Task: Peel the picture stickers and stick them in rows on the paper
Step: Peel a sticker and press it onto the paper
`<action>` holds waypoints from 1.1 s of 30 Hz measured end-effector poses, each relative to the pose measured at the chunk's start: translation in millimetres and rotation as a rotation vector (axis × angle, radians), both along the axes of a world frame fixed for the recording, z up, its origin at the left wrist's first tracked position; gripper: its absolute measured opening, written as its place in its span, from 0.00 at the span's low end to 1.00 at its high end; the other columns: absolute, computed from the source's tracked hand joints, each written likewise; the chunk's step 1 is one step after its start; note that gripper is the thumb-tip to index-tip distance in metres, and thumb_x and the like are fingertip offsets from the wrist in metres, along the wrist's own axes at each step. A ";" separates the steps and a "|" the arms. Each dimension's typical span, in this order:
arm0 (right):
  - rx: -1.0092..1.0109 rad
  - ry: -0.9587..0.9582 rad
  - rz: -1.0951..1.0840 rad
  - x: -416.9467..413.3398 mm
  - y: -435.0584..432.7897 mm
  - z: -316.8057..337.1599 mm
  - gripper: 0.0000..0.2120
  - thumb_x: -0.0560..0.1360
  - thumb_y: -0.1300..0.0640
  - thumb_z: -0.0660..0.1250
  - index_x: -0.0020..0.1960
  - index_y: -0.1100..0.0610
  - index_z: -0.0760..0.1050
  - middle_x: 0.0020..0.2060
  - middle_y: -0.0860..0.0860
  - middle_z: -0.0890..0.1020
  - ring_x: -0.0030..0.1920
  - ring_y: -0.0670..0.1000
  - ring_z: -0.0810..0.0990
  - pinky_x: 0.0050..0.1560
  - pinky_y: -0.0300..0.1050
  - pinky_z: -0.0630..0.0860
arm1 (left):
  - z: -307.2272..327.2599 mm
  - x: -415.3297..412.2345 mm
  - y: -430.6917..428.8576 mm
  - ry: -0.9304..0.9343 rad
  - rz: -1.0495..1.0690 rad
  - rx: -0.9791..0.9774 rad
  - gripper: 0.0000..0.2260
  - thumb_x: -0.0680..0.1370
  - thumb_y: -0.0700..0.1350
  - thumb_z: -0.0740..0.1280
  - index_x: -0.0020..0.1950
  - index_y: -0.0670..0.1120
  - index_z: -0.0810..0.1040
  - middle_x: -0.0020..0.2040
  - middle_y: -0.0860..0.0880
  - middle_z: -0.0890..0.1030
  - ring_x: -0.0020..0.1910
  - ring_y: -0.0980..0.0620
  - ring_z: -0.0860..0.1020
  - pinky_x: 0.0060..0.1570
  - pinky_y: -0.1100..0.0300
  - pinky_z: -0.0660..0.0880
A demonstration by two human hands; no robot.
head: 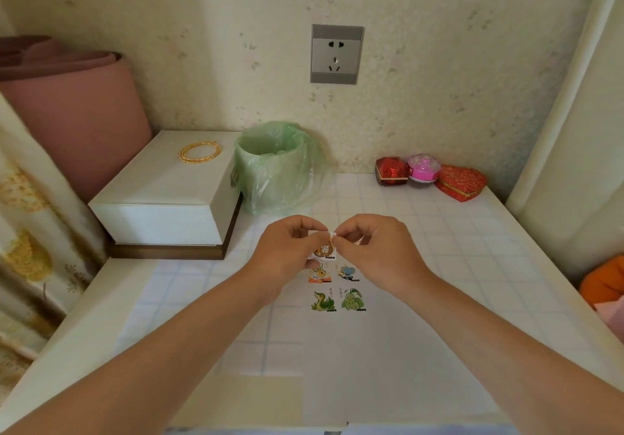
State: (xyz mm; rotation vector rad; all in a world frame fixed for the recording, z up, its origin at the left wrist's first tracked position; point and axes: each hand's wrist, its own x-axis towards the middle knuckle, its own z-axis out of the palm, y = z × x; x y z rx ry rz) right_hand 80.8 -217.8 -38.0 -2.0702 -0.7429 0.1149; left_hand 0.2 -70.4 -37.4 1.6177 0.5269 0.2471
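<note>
Sticker (323, 251) pinched by its backing in my left hand (287, 248), top corner nipped by my right hand (374, 248), just above the stuck rows (322, 301) on the paper (337, 350) — I'd peel slowly, at a shallow angle, then press it level above them.

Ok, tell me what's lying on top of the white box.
A gold beaded ring lies on the lid of the white box, toward its back edge. The box is closed, so whatever is inside is hidden.
</note>
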 end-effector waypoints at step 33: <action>0.093 0.319 0.044 -2.4 -1.3 12.4 0.05 0.76 0.53 0.73 0.45 0.54 0.85 0.24 0.42 0.78 0.24 0.42 0.74 0.26 0.33 0.68 | -0.6 -4.0 4.0 -0.129 -0.101 0.121 0.01 0.77 0.41 0.71 0.46 0.46 0.83 0.41 0.33 0.77 0.38 0.54 0.81 0.40 0.60 0.81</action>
